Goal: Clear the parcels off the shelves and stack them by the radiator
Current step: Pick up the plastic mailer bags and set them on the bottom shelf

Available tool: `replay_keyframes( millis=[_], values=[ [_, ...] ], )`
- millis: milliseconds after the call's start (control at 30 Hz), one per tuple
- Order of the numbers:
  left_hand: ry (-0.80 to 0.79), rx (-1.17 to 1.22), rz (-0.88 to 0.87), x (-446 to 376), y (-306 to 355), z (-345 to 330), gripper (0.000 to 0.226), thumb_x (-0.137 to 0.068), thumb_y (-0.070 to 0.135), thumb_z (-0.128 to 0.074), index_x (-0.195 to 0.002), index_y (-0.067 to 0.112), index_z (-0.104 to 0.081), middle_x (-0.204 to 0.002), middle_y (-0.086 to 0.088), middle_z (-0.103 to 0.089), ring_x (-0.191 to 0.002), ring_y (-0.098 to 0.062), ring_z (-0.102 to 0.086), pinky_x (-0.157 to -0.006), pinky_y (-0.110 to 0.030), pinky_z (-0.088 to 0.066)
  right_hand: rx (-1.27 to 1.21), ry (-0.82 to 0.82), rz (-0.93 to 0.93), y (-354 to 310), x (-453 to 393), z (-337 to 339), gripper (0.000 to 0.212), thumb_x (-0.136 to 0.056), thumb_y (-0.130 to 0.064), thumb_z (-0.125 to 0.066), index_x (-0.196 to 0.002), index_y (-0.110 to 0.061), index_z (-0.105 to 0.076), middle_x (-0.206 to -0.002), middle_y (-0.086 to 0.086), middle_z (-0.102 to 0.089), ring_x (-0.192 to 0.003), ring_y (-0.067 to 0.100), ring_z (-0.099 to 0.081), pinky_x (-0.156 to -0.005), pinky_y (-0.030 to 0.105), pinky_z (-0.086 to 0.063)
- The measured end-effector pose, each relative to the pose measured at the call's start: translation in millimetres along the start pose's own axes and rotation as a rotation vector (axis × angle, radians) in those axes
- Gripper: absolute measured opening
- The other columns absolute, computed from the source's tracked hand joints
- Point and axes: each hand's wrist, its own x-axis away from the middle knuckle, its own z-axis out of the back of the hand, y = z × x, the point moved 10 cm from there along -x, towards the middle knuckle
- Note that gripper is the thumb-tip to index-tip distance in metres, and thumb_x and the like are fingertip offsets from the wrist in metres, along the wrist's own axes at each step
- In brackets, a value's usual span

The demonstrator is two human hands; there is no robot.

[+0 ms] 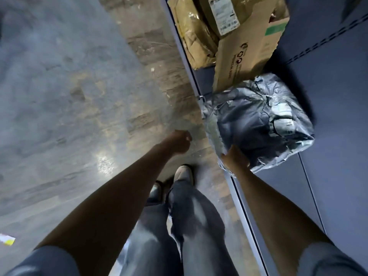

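The right hand (pixel 235 158) is gripping the near corner of a grey plastic mailer parcel (pixel 262 124), the fingers curling under its crinkled edge where they are hidden from view. This parcel is lying on a dark blue shelf (pixel 338 120), at the shelf's front edge, with its near corner overhanging the pale metal lip of that edge. A white label is showing on the parcel's far side, too blurred to read. Just beyond it, a brown cardboard parcel (pixel 249 56) with a green patch and dark printing is sitting on the same shelf, its lower corner touching or just overlapping the grey parcel. To the left of the cardboard one, along the front edge of the shelf, a brown paper-wrapped parcel (pixel 195 36) is lying crumpled, and a further package with a white shipping label (pixel 224 14) is resting on top near the shelf's far end. The left hand (pixel 178 141) is hanging out over the floor (pixel 69 96), well apart from the shelf, its fingers curling into a loose fist and holding nothing. The floor is grey and glossy, with a band of brown tiles running alongside the shelf. The person's legs in grey trousers and one pale shoe (pixel 184 174) are showing below, standing just beside the shelf's front edge.
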Motion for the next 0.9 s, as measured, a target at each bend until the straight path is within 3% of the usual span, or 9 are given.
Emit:
replay_keyframes(
  millis=[67,133,233,367,567,733,900],
  values=[
    [-0.088,-0.099,0.000,-18,-3,-20,0.041,-0.092,0.008,-0.041,-0.130,0.020,-0.053,-0.139,-0.006,-0.048,-0.128,-0.023,-0.046,-0.102,-0.028,-0.038,0.097,0.021,-0.027,6,-17,-12,0.053,-0.090,-0.035,-0.053,-0.135,-0.009,-0.042,-0.136,0.016,-0.048,-0.126,0.036,-0.048,-0.101,0.047,-0.042],
    [-0.136,-0.228,-0.010,-26,-9,-30,0.040,-0.094,0.011,-0.041,-0.132,0.021,-0.049,-0.139,-0.004,-0.048,-0.129,-0.022,-0.045,-0.103,-0.032,-0.039,0.149,0.085,-0.041,7,-29,-12,0.039,-0.091,-0.024,-0.053,-0.126,-0.006,-0.051,-0.132,0.015,-0.053,-0.123,0.035,-0.051,-0.096,0.046,-0.044],
    [-0.127,-0.367,-0.029,-19,-12,-24,0.037,-0.094,0.013,-0.041,-0.130,0.016,-0.050,-0.133,-0.005,-0.052,-0.125,-0.023,-0.049,-0.098,-0.033,-0.045,0.055,0.126,-0.061,8,-20,-4,0.030,-0.090,-0.012,-0.053,-0.117,-0.003,-0.059,-0.127,0.018,-0.058,-0.118,0.036,-0.055,-0.091,0.041,-0.048],
    [-0.059,-0.422,-0.071,36,11,3,0.043,-0.093,0.012,-0.042,-0.136,0.015,-0.043,-0.136,-0.011,-0.045,-0.125,-0.030,-0.045,-0.097,-0.039,-0.042,0.050,0.139,-0.005,10,44,27,0.030,-0.094,-0.018,-0.048,-0.118,-0.003,-0.056,-0.127,0.019,-0.057,-0.118,0.034,-0.055,-0.091,0.036,-0.046],
    [0.031,-0.380,-0.212,164,93,46,0.077,-0.088,0.015,-0.055,-0.150,0.029,-0.012,-0.157,-0.011,-0.009,-0.143,-0.033,-0.015,-0.111,-0.048,-0.026,0.202,0.095,0.153,9,210,80,0.039,-0.096,-0.022,-0.044,-0.133,-0.011,-0.042,-0.135,0.014,-0.051,-0.125,0.031,-0.050,-0.097,0.035,-0.043],
    [0.047,-0.575,-0.311,276,156,64,0.073,-0.082,0.010,-0.061,-0.145,0.030,-0.030,-0.158,-0.011,0.003,-0.147,-0.030,0.001,-0.116,-0.055,-0.004,0.051,0.087,0.132,35,355,111,0.038,-0.093,-0.027,-0.049,-0.128,-0.012,-0.050,-0.132,0.013,-0.054,-0.125,0.029,-0.050,-0.100,0.036,-0.042],
    [-0.029,-0.822,-0.626,370,248,25,0.052,-0.088,0.021,-0.057,-0.138,0.023,-0.043,-0.149,-0.008,-0.029,-0.140,-0.024,-0.025,-0.109,-0.038,-0.032,-0.148,0.077,-0.052,124,473,108,0.041,-0.088,-0.033,-0.058,-0.123,-0.012,-0.056,-0.129,0.012,-0.058,-0.121,0.028,-0.054,-0.096,0.035,-0.045]
  ],
)
